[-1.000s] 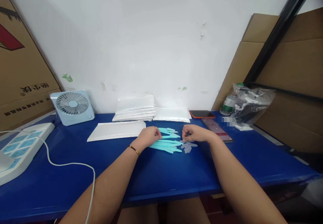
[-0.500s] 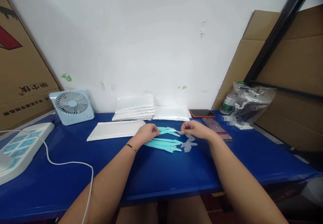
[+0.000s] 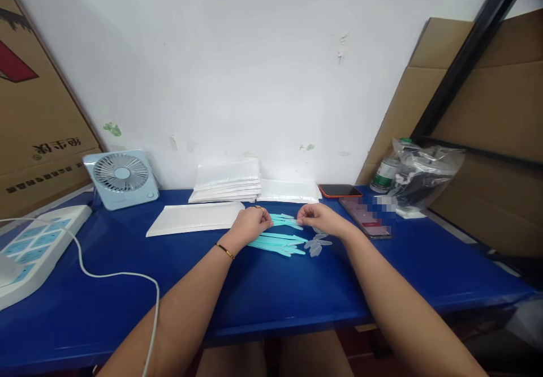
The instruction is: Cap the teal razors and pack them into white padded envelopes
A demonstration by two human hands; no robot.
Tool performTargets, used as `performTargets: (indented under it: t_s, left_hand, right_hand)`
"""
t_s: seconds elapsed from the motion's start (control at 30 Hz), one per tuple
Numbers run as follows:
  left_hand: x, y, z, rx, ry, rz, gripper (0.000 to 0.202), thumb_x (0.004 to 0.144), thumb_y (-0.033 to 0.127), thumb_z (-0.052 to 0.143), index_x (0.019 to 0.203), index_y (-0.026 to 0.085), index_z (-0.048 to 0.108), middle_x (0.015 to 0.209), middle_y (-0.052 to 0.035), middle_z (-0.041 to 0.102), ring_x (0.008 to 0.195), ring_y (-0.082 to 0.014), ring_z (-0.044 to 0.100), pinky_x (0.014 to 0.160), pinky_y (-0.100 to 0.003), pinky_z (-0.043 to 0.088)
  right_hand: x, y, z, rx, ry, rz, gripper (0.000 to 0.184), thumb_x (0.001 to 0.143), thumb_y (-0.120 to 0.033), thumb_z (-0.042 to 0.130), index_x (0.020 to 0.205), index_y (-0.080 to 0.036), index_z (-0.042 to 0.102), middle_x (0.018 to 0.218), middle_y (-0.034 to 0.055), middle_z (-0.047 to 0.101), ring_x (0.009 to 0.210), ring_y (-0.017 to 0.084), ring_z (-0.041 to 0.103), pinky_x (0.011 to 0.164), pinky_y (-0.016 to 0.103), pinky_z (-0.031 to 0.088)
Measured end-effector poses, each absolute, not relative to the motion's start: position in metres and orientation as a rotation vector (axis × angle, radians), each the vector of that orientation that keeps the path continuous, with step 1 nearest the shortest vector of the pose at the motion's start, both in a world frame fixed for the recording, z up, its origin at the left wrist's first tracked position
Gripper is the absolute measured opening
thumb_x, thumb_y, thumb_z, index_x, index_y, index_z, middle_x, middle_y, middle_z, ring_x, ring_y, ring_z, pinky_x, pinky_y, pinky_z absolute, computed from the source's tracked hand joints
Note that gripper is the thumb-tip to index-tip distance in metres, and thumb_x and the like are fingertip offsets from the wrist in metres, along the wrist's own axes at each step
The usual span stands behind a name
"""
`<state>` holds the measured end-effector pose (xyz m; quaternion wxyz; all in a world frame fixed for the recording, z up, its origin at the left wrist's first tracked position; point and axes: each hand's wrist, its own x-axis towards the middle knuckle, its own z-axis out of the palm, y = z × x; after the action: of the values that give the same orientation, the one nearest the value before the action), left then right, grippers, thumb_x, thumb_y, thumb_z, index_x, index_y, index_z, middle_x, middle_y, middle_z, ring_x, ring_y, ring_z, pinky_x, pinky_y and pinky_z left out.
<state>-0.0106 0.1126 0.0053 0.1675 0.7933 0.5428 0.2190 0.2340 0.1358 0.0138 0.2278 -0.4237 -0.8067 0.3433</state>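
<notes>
My left hand (image 3: 253, 223) is closed, its thumb and fingers pinching the handle end of a slim turquoise eyebrow razor (image 3: 278, 224). At that razor's far tip, my right hand (image 3: 316, 218) pinches a small clear cap; the fingers mostly hide it, and I cannot tell how far it sits over the blade. A few turquoise razors lie just behind the held one. Nearer to me is a loose bunch of turquoise razors (image 3: 275, 243), tips to the right. Beside their tips several clear caps (image 3: 316, 245) are scattered on the blue table (image 3: 288, 292).
White padded mailers (image 3: 227, 180) are stacked against the wall, and one flat mailer (image 3: 190, 218) lies left of my hands. Two phones (image 3: 339, 190) rest at the right, near a bottle (image 3: 385, 173) and plastic bag. A fan (image 3: 123, 179), power strip (image 3: 46, 247) and white cable (image 3: 119, 274) occupy the left.
My right hand has shifted left, bringing the clear cap to the razor's tip and closer to my left hand. My left hand has moved slightly right.
</notes>
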Motion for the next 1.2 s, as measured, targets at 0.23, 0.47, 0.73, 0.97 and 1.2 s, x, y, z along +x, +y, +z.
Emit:
performTargets:
  t_s: [0.23,0.47,0.73,0.97,1.2]
  left_hand:
    - [-0.013,0.111,0.009,2.247,1.632,0.634,0.016,0.076,0.037,0.057,0.074,0.022,0.063,0.071,0.0014,0.065,0.068,-0.0153,0.059,0.057,-0.024,0.036]
    - [-0.013,0.111,0.009,2.218,1.591,0.659,0.019,0.076,0.039,0.056,0.076,0.021,0.063,0.073,0.0003,0.066,0.069,-0.0158,0.059,0.058,-0.024,0.037]
    - [-0.005,0.111,0.007,2.286,1.618,0.621,0.016,0.076,0.035,0.059,0.083,0.021,0.065,0.083,-0.0019,0.067,0.080,-0.0177,0.059,0.068,-0.025,0.040]
    - [-0.012,0.105,0.014,2.398,1.450,0.501,0.013,0.071,0.036,0.063,0.076,0.025,0.069,0.088,0.0003,0.066,0.082,-0.0173,0.059,0.066,-0.024,0.037]
    - [-0.010,0.105,0.010,2.341,1.452,0.398,0.010,0.071,0.027,0.060,0.066,0.021,0.067,0.077,-0.0014,0.067,0.075,-0.0168,0.059,0.061,-0.023,0.037]
  right_hand:
    - [0.242,0.135,0.020,-1.186,-2.169,0.925,0.023,0.075,-0.039,0.059,0.077,-0.016,0.062,0.068,0.0009,0.059,0.061,0.012,0.050,0.059,0.024,0.040]
    - [0.240,0.133,0.022,-1.178,-2.190,0.924,0.023,0.075,-0.038,0.059,0.077,-0.016,0.062,0.071,0.0021,0.061,0.064,0.013,0.052,0.061,0.025,0.041]
    - [0.229,0.137,0.013,-1.222,-2.247,0.837,0.019,0.077,-0.033,0.056,0.080,-0.016,0.065,0.072,0.0019,0.063,0.065,0.013,0.054,0.062,0.024,0.042]
    - [0.272,0.153,0.014,-1.476,-2.210,0.404,0.016,0.072,-0.022,0.057,0.083,-0.019,0.069,0.086,0.0042,0.065,0.076,0.017,0.058,0.068,0.026,0.042]
    - [0.273,0.149,0.013,-1.634,-2.288,0.582,0.010,0.070,-0.018,0.057,0.072,-0.017,0.067,0.078,0.0046,0.068,0.071,0.017,0.060,0.061,0.024,0.042]
